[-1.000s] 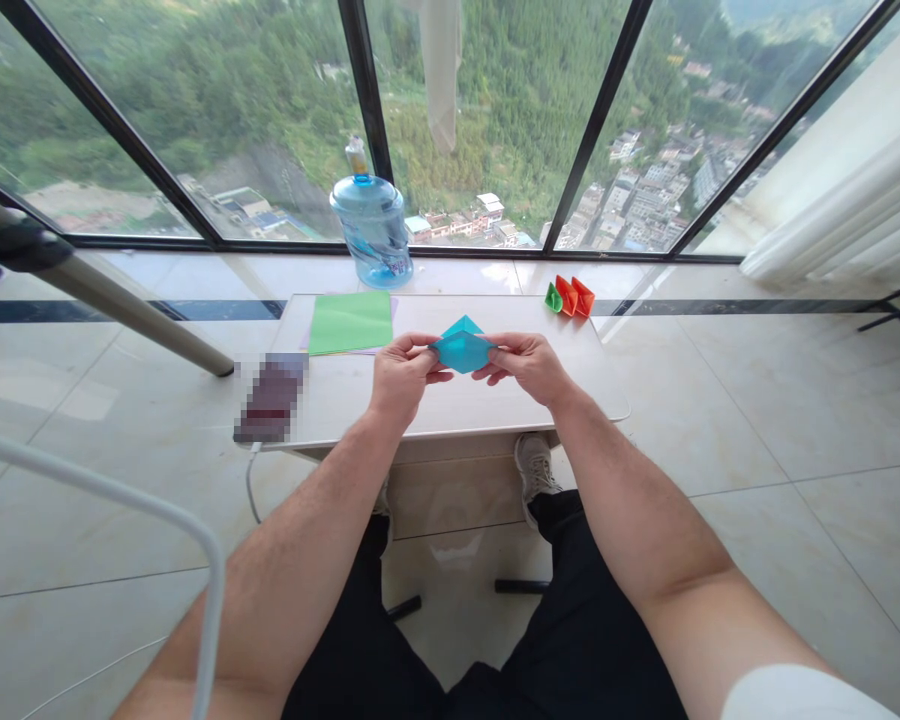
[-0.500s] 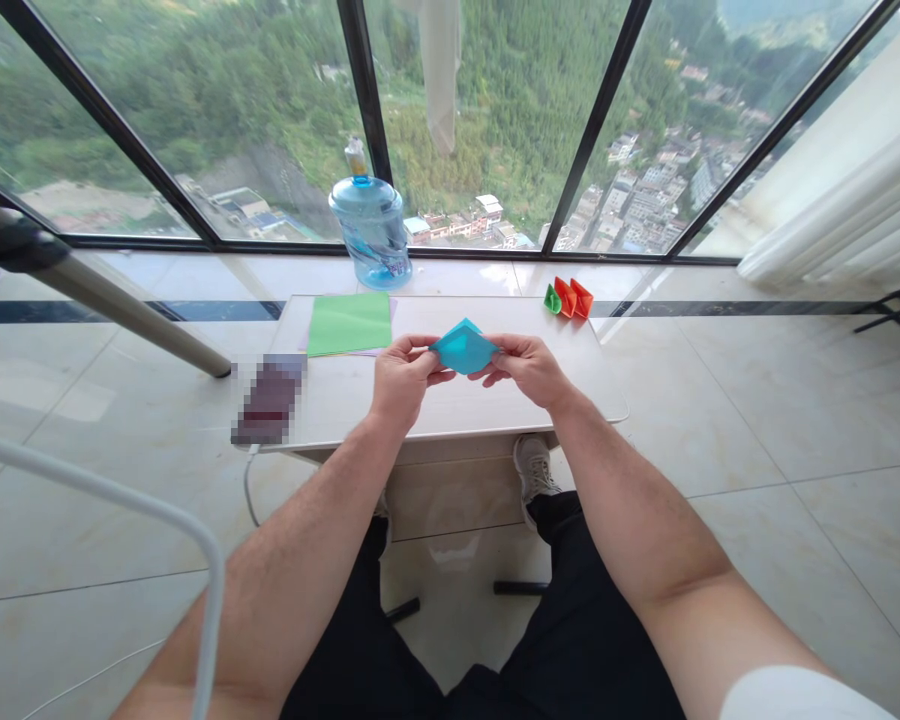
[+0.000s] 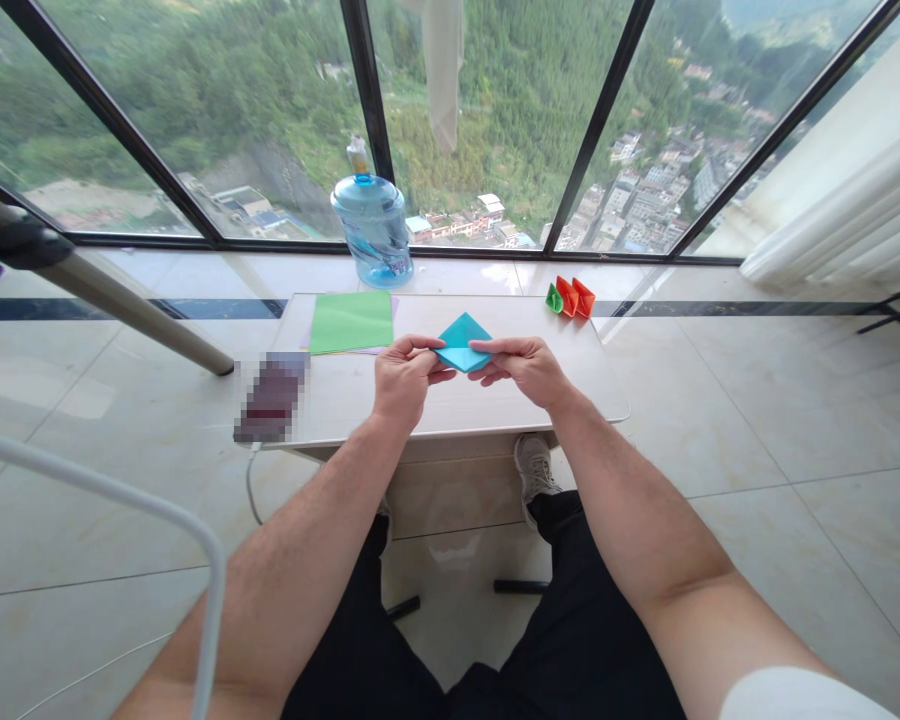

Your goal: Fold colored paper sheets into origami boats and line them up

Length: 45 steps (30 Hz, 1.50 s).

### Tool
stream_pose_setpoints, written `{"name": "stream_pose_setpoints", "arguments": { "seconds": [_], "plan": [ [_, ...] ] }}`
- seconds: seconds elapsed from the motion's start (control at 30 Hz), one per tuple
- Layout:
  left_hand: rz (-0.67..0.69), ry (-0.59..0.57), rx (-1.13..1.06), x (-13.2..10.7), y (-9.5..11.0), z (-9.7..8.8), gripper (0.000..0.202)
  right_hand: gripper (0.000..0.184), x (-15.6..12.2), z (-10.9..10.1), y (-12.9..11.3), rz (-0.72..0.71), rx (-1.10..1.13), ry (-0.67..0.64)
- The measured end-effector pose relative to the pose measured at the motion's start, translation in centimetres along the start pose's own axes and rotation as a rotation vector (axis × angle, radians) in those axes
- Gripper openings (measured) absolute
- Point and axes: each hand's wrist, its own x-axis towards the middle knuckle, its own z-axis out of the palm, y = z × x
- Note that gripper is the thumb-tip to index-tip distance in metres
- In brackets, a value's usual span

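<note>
Over my remote feed, I see the left hand (image 3: pixel 406 378) and right hand (image 3: pixel 523 367) pinching opposite side corners of folded blue paper (image 3: pixel 465 332) over a white table (image 3: pixel 345 402), presumably to steady its creases evenly.

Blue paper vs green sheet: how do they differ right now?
Shape: the blue paper is folded into a diamond; the green sheet is a flat four-sided piece.
Size: the blue paper looks smaller than the green sheet.
Support: the left hand and right hand hold the blue paper at its side corners; the green sheet lies untouched at the table's left.
Shared: both look plain, with no visible print.
</note>
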Motion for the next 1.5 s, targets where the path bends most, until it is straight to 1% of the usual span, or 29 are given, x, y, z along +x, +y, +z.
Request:
{"name": "stream_pose_setpoints", "arguments": {
  "seconds": [0.17,0.33,0.43,0.5,0.57,0.63,0.73,0.83,0.87,0.93,1.0,1.03,1.13,1.3,1.43,1.5],
  "plan": [
    [-0.024,0.020,-0.060,0.2,-0.1,0.1,0.020,0.022,0.1,0.2,0.1,-0.017,-0.005,0.011],
    [-0.016,0.020,-0.069,0.2,-0.1,-0.1,0.019,0.019,0.1,0.3,-0.1,0.013,-0.025,0.022],
    [-0.004,-0.009,-0.059,0.0,-0.1,-0.2,0.021,0.018,0.1,0.3,-0.2,0.005,-0.052,0.023],
    [-0.001,-0.022,-0.039,0.0,-0.1,-0.2,0.033,0.019,0.1,0.3,-0.2,0.001,-0.084,0.026],
    [-0.012,-0.029,-0.006,0.0,-0.1,-0.3,0.051,0.019,0.1,0.3,-0.3,0.004,-0.114,0.025],
    [-0.035,-0.044,0.014,0.2,-0.2,-0.3,0.059,0.019,0.1,0.4,-0.3,0.011,-0.137,0.020],
    [-0.052,-0.054,-0.003,0.5,-0.4,-0.4,0.054,0.018,-0.1,0.5,-0.5,0.010,-0.168,0.011],
    [-0.036,-0.021,-0.036,0.7,-0.6,-0.5,0.051,0.019,-0.2,0.8,-0.6,-0.028,-0.162,0.035],
    [-0.030,-0.010,-0.042,0.7,-0.6,-0.5,0.050,0.023,-0.2,0.9,-0.6,-0.048,-0.141,0.058],
    [-0.020,0.006,-0.042,0.7,-0.5,-0.4,0.049,0.040,-0.1,1.0,-0.5,-0.068,-0.092,0.122],
    [-0.013,0.012,-0.036,0.6,-0.5,-0.3,0.048,0.054,0.1,1.1,-0.3,-0.039,-0.070,0.183],
    [-0.010,0.012,-0.035,0.6,-0.5,-0.3,0.048,0.056,0.2,1.2,-0.1,-0.012,-0.071,0.205],
    [-0.010,0.010,-0.037,0.6,-0.5,-0.2,0.047,0.053,0.3,1.4,0.1,0.039,-0.087,0.232],
    [-0.030,0.013,-0.047,0.5,-0.5,-0.3,0.047,0.048,0.5,1.5,0.3,0.021,-0.092,0.242],
    [-0.084,-0.078,0.001,0.3,-0.5,-0.2,0.047,0.045,0.5,1.5,0.5,0.003,-0.086,0.248],
    [-0.100,-0.101,0.023,0.2,-0.6,-0.1,0.046,0.044,0.6,1.6,0.7,-0.001,-0.084,0.244]
  ]
}}
